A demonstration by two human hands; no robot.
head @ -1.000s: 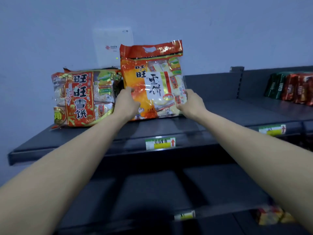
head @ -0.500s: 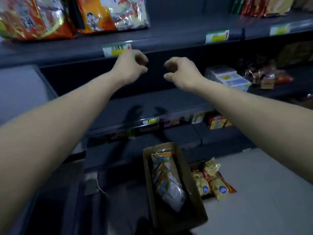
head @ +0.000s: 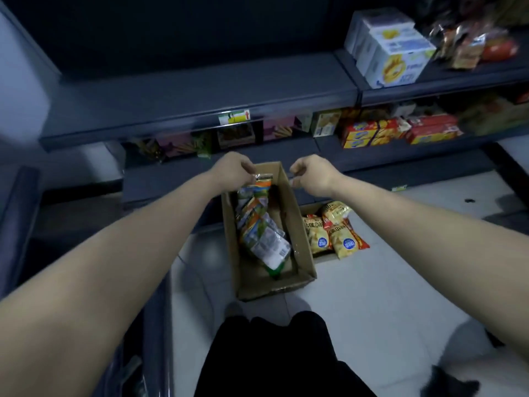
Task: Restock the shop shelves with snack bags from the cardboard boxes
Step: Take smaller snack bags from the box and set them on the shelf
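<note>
An open cardboard box stands on the floor in front of the shelves, with several orange, green and white snack bags standing on edge inside it. My left hand is at the box's far end, its fingertips pinching the silver top seal of the rearmost snack bag. My right hand hovers over the box's far right corner with its fingers curled and nothing in them. The dark grey shelf above the box is bare.
Yellow snack bags lie in a second low box right of the first. White cartons and red and yellow biscuit boxes fill the shelves at right. My dark-trousered legs stand on the pale tiled floor behind the box.
Both hands let go of the orange bag on the top shelf and dropped to the floor box. My view tilted down with them. The left hand now pinches a bag's top.
</note>
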